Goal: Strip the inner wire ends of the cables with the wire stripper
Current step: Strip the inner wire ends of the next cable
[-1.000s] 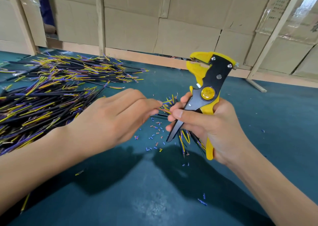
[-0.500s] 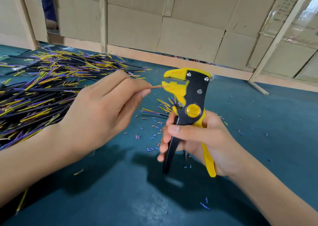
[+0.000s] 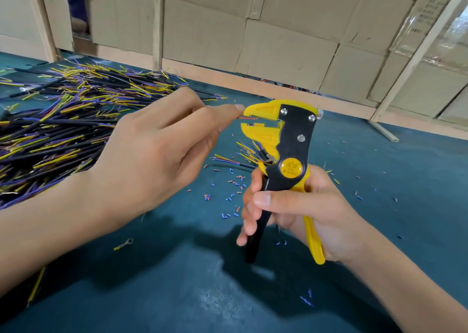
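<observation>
One thin red inner wire (image 3: 247,117), pinched by the left hand (image 3: 152,155), pokes between the parted yellow plastic jaws of the wire stripper (image 3: 283,160), whose black and yellow handles the right hand (image 3: 298,211) clasps upright above the blue-green mat (image 3: 177,294). If the squeeze comes with the wire too shallow or aslant, the blades may nick the strands or miss the sheath. The heap of black cables (image 3: 63,130) bristles with yellow and purple cores at left, well apart.

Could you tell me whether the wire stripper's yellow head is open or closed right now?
Open: a gap shows between the yellow halves of the wire stripper, with a red wire reaching in.
</observation>
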`<state>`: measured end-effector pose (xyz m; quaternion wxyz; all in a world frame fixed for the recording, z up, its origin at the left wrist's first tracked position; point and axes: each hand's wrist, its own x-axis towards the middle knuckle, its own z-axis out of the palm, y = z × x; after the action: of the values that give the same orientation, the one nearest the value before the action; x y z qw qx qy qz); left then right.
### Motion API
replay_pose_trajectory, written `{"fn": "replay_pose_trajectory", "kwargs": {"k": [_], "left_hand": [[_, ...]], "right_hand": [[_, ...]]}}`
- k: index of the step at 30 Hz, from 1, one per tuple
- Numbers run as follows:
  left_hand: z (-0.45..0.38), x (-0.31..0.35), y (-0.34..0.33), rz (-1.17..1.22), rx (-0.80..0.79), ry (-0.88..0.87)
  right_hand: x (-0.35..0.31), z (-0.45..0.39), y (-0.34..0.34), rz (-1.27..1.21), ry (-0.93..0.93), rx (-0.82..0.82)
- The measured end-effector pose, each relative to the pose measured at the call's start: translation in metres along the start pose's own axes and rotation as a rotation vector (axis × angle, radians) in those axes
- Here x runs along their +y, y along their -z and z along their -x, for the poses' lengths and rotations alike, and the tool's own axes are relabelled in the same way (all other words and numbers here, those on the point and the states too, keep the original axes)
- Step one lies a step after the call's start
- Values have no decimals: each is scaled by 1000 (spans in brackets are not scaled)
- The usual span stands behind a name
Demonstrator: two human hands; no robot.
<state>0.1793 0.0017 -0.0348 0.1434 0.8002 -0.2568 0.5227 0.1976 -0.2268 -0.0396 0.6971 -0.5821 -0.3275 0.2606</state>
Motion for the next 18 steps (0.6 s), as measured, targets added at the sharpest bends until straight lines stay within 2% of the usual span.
{"fn": "replay_pose_trajectory", "kwargs": {"k": [18], "left_hand": [[2, -1, 1, 22, -46, -19]], "right_hand": [[2, -1, -1, 5, 8, 31]]}}
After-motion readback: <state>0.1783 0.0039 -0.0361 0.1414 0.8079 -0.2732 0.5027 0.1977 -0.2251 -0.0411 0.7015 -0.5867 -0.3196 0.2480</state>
